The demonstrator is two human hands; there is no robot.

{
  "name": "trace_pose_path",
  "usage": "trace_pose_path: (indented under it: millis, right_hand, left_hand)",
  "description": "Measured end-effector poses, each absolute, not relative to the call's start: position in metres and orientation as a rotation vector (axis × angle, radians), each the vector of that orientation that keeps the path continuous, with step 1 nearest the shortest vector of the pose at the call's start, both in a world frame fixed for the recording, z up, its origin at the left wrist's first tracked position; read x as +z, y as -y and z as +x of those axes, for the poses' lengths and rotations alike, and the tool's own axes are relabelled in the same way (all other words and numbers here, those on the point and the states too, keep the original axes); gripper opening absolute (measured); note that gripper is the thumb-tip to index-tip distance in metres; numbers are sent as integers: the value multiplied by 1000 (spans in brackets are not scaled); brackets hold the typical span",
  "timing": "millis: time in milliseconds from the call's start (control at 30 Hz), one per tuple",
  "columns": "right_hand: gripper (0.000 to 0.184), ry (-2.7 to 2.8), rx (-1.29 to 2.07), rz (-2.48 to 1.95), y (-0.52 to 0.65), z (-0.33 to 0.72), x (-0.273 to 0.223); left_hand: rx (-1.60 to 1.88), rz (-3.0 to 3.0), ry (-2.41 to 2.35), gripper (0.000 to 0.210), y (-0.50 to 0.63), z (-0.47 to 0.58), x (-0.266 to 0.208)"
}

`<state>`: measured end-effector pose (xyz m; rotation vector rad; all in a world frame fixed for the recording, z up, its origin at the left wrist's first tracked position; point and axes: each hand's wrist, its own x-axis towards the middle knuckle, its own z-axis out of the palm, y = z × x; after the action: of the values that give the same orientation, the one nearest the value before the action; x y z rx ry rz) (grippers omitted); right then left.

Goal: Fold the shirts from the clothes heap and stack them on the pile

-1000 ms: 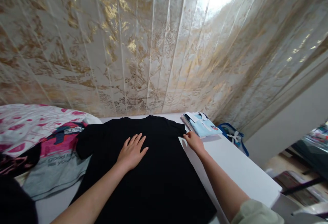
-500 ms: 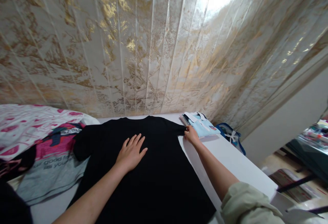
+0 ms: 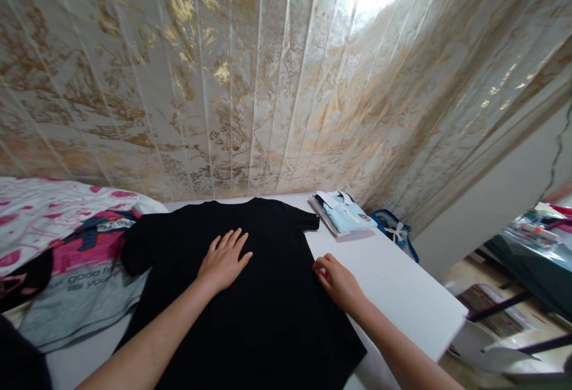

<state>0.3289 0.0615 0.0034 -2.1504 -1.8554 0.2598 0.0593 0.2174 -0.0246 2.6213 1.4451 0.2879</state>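
A black T-shirt lies spread out on the white table, its short sleeves stretched to both sides. My left hand rests flat on the chest of the shirt, fingers spread. At the shirt's right side edge, below the sleeve, my right hand has its fingers curled together and pinched at the fabric. How much cloth lies between those fingertips is hard to see.
Beyond the right sleeve sits a folded light blue garment, with a blue-trimmed clear bag behind it. At left lie a grey printed shirt and pink-and-white cloth. A gold-patterned curtain hangs along the back of the white table.
My right hand has let go of the right sleeve's end and come down to the shirt's side edge. My left hand stays flat on the shirt. The view has shifted slightly.
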Motion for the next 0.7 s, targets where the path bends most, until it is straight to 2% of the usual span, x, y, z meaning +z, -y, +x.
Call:
trace_pose_path:
  millis: [133,233,333,433,700]
  right_hand:
    - [13,1808,302,-2160,-42,332,-2]
    - [25,1754,261,-2144,-37,327,-8]
    - [34,1738,267,-2113,-36,321,-12]
    - [36,1722,404,-2069,-31,320,-11]
    - [23,1708,934,-1842,-8,346,13]
  left_hand:
    - [221,2550,-1495,53,-220,64,-14]
    - [286,2568,-1499,45,-222,85,0]
    - [387,2667,-1206,42,-221,125,10]
    - [359,2657,-1008,45,-220,170,6]
    - [349,2679,-1066,57,-223,208,-29]
